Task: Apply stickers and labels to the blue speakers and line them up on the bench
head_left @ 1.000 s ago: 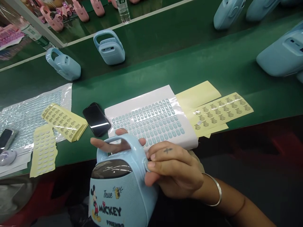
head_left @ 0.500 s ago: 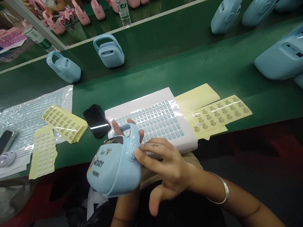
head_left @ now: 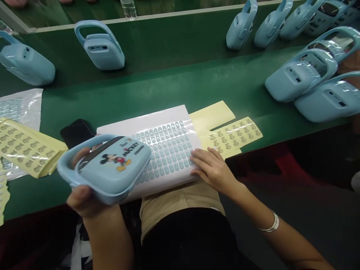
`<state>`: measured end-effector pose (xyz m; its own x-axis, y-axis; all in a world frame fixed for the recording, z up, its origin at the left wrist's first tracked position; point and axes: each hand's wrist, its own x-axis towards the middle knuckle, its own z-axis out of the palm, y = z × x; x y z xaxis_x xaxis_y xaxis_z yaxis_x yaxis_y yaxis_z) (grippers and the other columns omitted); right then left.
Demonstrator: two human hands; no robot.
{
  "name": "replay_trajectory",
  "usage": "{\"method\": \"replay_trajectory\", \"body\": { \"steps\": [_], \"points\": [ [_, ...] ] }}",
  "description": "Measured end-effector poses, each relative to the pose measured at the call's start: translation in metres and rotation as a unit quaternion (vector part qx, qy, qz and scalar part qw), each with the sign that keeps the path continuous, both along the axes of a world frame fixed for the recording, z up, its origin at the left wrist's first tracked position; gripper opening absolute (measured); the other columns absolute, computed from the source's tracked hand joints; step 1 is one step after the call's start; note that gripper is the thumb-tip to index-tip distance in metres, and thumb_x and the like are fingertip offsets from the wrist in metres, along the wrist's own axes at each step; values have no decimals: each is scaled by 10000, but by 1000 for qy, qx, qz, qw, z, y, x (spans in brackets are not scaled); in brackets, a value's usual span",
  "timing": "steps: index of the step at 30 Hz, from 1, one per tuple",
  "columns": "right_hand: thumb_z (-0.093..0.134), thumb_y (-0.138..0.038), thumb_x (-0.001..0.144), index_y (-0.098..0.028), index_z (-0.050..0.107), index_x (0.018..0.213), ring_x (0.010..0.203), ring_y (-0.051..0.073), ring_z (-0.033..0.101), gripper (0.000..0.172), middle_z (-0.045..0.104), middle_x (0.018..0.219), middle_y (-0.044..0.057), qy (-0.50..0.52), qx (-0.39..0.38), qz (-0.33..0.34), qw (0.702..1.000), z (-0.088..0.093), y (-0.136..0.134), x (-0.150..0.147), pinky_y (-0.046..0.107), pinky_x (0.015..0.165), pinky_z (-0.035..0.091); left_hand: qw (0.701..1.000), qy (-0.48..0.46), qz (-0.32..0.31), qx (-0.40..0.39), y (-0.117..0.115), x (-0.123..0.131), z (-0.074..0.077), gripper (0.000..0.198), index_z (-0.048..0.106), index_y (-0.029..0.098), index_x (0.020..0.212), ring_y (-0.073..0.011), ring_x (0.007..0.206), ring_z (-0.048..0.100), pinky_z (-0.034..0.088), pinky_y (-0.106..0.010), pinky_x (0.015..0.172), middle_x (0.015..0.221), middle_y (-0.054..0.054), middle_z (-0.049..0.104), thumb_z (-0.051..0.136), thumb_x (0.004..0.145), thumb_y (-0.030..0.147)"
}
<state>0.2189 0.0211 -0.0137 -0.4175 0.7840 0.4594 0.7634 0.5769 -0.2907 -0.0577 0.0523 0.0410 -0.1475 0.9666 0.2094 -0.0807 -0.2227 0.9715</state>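
My left hand grips a light blue handled speaker with a cartoon mouse print, held on its side above the table edge, the handle pointing left. My right hand rests with fingers stretched out on the right edge of a white sheet of small blue oval stickers, fingertips touching the lower rows. A silver bangle sits on my right wrist.
Yellow label sheets lie right of the sticker sheet, more yellow sheets at the left. A black phone lies behind the speaker. Several blue speakers crowd the right of the green belt; two others stand far left.
My left hand turned the speaker onto its side and shifted it left. My right hand left the speaker's side and moved onto the sticker sheet. The view shifted toward the right.
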Motion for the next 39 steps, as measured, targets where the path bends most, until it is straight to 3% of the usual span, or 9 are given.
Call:
{"method": "replay_trajectory", "body": {
  "steps": [4, 9, 12, 16, 19, 26, 30, 34, 39],
  "points": [
    [587, -256, 881, -105, 634, 1107, 1057, 264, 639, 276, 691, 1088, 156, 46, -9, 26, 999, 0, 0, -1, 432, 867, 550, 997, 60, -7, 49, 9, 10, 2, 521, 708, 304, 1044, -336, 1371, 326, 301, -496, 1133, 1283, 9, 599, 804, 537, 227],
    [607, -192, 865, -121, 656, 972, 994, 242, 660, 138, 713, 1002, 124, 59, -18, 40, 997, 4, 8, 6, 390, 789, 568, 967, 246, -31, 59, 9, 16, 10, 527, 696, 275, 1072, -366, 1386, 272, 173, -522, 1169, 1504, -27, 290, 833, 565, 325],
    [607, -211, 867, -122, 655, 919, 916, 221, 667, 114, 710, 947, 114, 61, -34, 46, 996, 6, 13, 6, 375, 753, 569, 943, 327, -8, 62, 9, 22, 12, 561, 697, 259, 1078, -371, 1363, 277, 223, -521, 1151, 1401, -68, 331, 830, 561, 432],
    [592, -208, 872, -134, 660, 841, 834, 199, 651, 105, 697, 901, 103, 59, -60, 67, 994, 10, 18, 5, 365, 710, 568, 969, 242, -23, 54, 17, 25, 6, 434, 695, 296, 1087, -296, 1163, 507, 432, -439, 1017, 1197, -49, 526, 736, 692, 471],
    [580, -191, 876, -144, 669, 816, 811, 191, 644, 118, 694, 873, 95, 63, -58, 79, 993, 11, 21, 5, 354, 689, 567, 981, 176, -67, 53, 24, 24, 0, 387, 696, 273, 1059, -268, 1030, 597, 492, -415, 923, 1123, -46, 637, 703, 727, 472],
    [550, -206, 898, -138, 676, 922, 874, 209, 669, 145, 711, 913, 103, 27, 8, 100, 995, 5, 23, 9, 368, 732, 584, 992, 81, -94, 13, 36, 21, -10, 384, 690, 243, 1041, -266, 1041, 616, 519, -403, 851, 1155, -69, 659, 481, 871, 516],
    [558, -256, 898, -130, 663, 1028, 968, 238, 667, 209, 711, 1003, 136, 10, 25, 82, 996, -3, 14, 9, 399, 784, 582, 994, 68, -88, -7, 36, 22, -13, 362, 691, 237, 1046, -256, 986, 636, 519, -395, 835, 1132, -68, 670, 524, 853, 495],
    [577, -202, 885, -153, 678, 923, 877, 208, 683, 119, 723, 913, 99, 40, 19, 49, 998, -2, 11, 3, 363, 746, 575, 994, 65, -85, 4, 32, 23, -13, 338, 696, 239, 1039, -267, 1044, 612, 504, -393, 850, 1151, -61, 667, 553, 839, 473],
    [570, -156, 879, -139, 662, 768, 719, 181, 658, 145, 712, 793, 72, 31, 0, 69, 997, 10, 23, 1, 331, 641, 553, 993, 72, -87, 23, 33, 23, -11, 315, 703, 245, 1018, -251, 1041, 608, 485, -371, 864, 1136, -48, 677, 561, 841, 464]
  ]
}}
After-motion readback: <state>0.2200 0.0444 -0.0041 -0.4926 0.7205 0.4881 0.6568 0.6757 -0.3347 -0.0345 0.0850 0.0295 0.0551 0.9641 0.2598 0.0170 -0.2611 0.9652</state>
